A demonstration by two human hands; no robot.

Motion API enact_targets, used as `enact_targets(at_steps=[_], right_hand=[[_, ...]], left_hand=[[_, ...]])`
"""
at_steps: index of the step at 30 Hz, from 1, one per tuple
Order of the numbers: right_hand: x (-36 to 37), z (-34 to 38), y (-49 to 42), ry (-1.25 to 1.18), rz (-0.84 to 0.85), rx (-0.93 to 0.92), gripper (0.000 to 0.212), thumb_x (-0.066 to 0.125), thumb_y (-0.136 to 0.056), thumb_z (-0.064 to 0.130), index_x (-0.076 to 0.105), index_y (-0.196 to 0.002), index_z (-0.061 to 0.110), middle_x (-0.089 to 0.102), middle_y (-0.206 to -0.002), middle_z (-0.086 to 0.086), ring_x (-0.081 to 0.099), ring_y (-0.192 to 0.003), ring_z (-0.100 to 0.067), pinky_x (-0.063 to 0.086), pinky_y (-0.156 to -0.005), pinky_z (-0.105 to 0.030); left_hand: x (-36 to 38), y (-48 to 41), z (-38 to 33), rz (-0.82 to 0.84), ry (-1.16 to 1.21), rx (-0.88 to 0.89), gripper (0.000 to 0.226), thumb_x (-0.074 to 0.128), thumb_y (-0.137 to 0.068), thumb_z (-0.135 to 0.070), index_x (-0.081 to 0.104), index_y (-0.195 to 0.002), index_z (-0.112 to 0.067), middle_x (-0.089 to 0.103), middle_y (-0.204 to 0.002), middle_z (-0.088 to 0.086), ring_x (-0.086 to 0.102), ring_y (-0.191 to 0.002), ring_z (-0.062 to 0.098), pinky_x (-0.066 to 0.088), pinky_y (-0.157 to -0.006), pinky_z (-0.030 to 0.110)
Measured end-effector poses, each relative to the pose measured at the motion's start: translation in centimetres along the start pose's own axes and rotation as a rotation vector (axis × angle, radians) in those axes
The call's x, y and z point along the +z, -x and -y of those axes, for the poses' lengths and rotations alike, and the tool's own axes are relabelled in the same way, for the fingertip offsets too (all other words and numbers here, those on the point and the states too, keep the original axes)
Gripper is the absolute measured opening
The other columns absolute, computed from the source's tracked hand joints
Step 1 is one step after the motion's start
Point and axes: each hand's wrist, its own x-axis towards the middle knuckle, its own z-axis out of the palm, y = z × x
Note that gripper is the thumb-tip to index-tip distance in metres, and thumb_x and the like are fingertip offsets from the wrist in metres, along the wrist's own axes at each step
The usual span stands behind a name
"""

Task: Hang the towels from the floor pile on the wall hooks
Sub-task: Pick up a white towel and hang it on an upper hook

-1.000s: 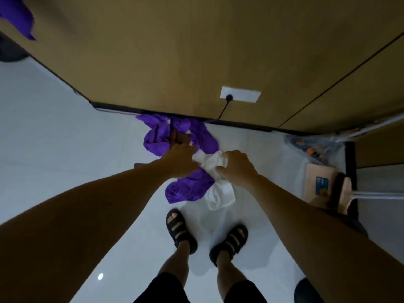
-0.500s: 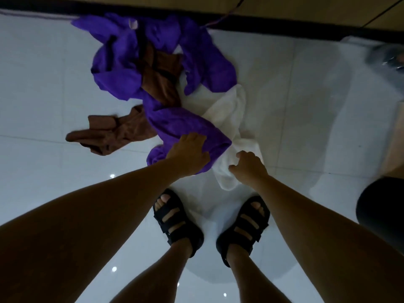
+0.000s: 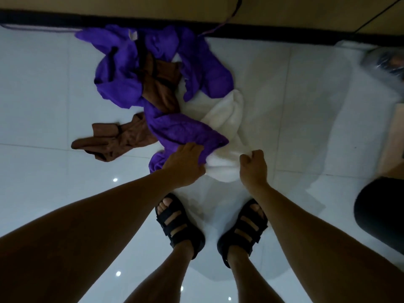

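Note:
A pile of towels lies on the white tiled floor by the wall. Purple towels (image 3: 122,84) sprawl across it, a brown towel (image 3: 122,138) trails out to the left, and a white towel (image 3: 227,119) lies on the right. My left hand (image 3: 185,165) grips the near end of a purple towel (image 3: 181,130). My right hand (image 3: 254,169) pinches the near edge of the white towel. No wall hooks are in view.
My two feet in black sandals (image 3: 179,224) stand just below the pile. A dark baseboard (image 3: 43,18) runs along the wooden wall, with a cable (image 3: 220,27) dropping to the floor. A plastic-wrapped item (image 3: 384,60) and a cardboard box (image 3: 393,136) sit at right.
I have bent down, so the view dropped from the wall to the floor pile. Both hands came down onto the near ends of the purple and white towels and closed on them.

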Motion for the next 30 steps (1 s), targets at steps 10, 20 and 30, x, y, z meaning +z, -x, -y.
enact_targets(at_steps=[10, 20, 30], right_hand=[[-13.0, 20.9, 13.3, -0.471, 0.119, -0.073, 0.018, 0.050, -0.092, 0.024, 0.063, -0.101, 0.014, 0.065, -0.101, -0.009, 0.063, -0.095, -0.028, 0.052, -0.089, -0.045], [-27.7, 37.1, 27.4, -0.566, 0.064, -0.319, 0.012, 0.055, -0.083, 0.015, 0.062, -0.091, 0.012, 0.060, -0.089, -0.006, 0.059, -0.079, -0.024, 0.050, -0.070, -0.036], [-40.7, 45.6, 40.3, -0.026, -0.003, -1.004, 0.059, 0.060, -0.076, 0.058, 0.053, -0.127, 0.029, 0.048, -0.128, 0.009, 0.047, -0.116, -0.006, 0.038, -0.098, -0.023]], left_hand=[[-18.6, 12.9, -10.0, 0.034, 0.217, 0.197, 0.103, 0.078, -0.070, -0.045, 0.018, -0.151, -0.023, 0.030, -0.153, -0.001, 0.033, -0.138, 0.019, 0.030, -0.113, 0.039], [-35.8, 27.3, -17.6, -0.392, 0.543, 0.174, 0.013, 0.058, -0.089, -0.015, 0.060, -0.098, -0.004, 0.060, -0.087, 0.006, 0.052, -0.074, 0.014, 0.035, -0.053, 0.010], [-52.6, 42.3, -29.6, -0.415, 0.639, 0.376, 0.019, 0.060, -0.090, -0.024, 0.063, -0.072, -0.017, 0.060, -0.069, -0.006, 0.057, -0.063, 0.005, 0.043, -0.053, 0.013]])
